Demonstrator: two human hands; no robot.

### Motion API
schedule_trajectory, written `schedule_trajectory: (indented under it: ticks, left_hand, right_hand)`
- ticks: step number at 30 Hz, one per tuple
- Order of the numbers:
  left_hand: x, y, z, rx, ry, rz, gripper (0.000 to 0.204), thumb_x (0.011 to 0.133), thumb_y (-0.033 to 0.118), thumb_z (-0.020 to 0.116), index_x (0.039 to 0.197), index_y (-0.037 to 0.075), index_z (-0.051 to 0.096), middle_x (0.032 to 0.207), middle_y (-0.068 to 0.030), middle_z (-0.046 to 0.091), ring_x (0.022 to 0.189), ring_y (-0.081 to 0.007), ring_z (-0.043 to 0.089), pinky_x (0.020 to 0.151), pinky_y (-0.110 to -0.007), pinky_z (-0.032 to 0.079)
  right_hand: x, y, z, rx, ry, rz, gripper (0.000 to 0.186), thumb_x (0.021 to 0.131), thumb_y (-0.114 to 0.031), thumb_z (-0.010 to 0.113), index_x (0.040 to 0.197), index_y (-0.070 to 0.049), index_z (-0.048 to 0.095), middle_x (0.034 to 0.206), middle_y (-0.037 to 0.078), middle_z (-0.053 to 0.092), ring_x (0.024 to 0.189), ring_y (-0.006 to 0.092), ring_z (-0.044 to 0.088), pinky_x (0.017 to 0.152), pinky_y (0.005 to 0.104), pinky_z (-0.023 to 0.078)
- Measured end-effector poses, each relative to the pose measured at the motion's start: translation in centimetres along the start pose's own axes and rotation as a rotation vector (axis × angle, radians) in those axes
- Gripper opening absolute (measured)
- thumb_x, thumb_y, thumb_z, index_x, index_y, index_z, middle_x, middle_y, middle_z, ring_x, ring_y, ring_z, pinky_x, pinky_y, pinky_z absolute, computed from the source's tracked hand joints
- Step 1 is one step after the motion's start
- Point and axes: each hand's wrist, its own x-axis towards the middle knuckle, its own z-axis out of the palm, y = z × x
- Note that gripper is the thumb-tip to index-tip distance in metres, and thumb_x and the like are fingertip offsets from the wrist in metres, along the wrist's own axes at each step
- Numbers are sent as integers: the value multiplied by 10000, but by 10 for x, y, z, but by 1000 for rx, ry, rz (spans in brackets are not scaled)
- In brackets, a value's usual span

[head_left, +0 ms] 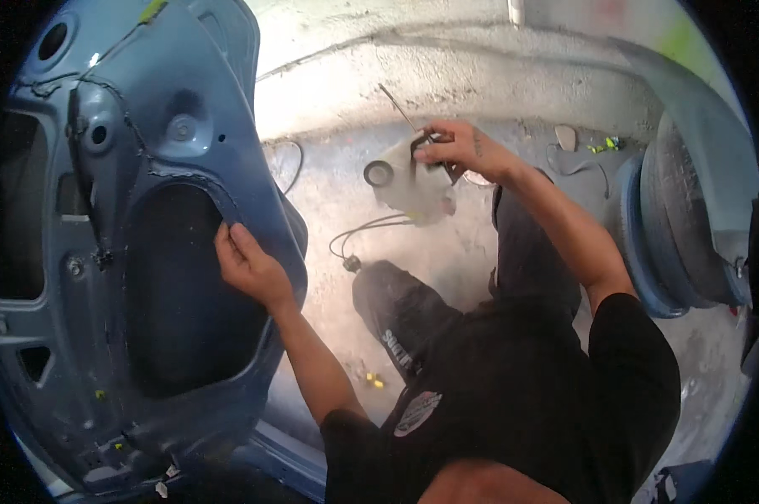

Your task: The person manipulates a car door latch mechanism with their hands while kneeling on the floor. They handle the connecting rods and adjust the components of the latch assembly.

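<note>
A blue car door (pixel 253 160) stands upright on my left, its inner side facing me, with a large dark opening (pixel 190 311) in it. My left hand (pixel 258 273) is at the upper right rim of that opening, thumb and fingers pinched together; whatever is between them is hidden. A dark bead of sealant (pixel 190 174) follows the rim up to those fingertips. My right hand (pixel 457 151) is closed on the upper edge of a pale plastic car part (pixel 409 189). This part has a round black-ringed opening (pixel 379 174), and black cables (pixel 367 225) hang from it.
Behind the plastic part runs a rough whitish wall (pixel 480 80). Blue rounded panels (pixel 648 227) stand on the right. Small yellow bits (pixel 374 380) lie on the concrete floor near my knee, and yellow-green clips (pixel 605 145) lie by the wall.
</note>
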Motion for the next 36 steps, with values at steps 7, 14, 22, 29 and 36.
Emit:
schedule_trajectory:
  ticks: [7,14,22,29,36]
  left_hand:
    - [-9,2,0,36,32,18,332,1081,163,530,1197,-134,622,1011,-163,724,876,-192,674,773,-303,530]
    - [-7,-3,3,103,39,-36,311,1073,157,526,1177,-114,640,1002,-156,725,875,-210,671,779,-325,531]
    - [1,31,2,298,80,269,178,999,42,582,1098,-91,648,1057,-213,668,1014,-311,671,891,-390,529]
    - [76,140,-38,407,225,960,275,913,-31,655,1187,-54,662,1231,-215,639,1150,-377,629,1004,-490,495]
    - [152,180,-7,706,256,893,324,872,73,672,1196,80,689,1377,-258,493,1145,-390,582,1042,-563,434]
  right_hand:
    - [-4,13,-1,35,16,26,473,880,-427,764,1183,-74,680,920,16,654,817,102,614,612,255,513]
    - [12,29,-3,68,0,105,448,883,-429,750,1151,-76,691,894,14,644,741,94,576,583,252,482]
    - [2,21,-9,69,15,49,424,892,-317,767,1230,-77,676,924,30,687,808,112,623,625,262,483]
    - [0,13,0,37,-21,-9,457,905,-307,761,1240,-15,653,1016,90,706,904,160,677,621,301,567]
    - [-6,-8,7,-67,-36,-28,478,910,-303,763,1293,-47,636,1048,61,706,924,150,654,695,295,543]
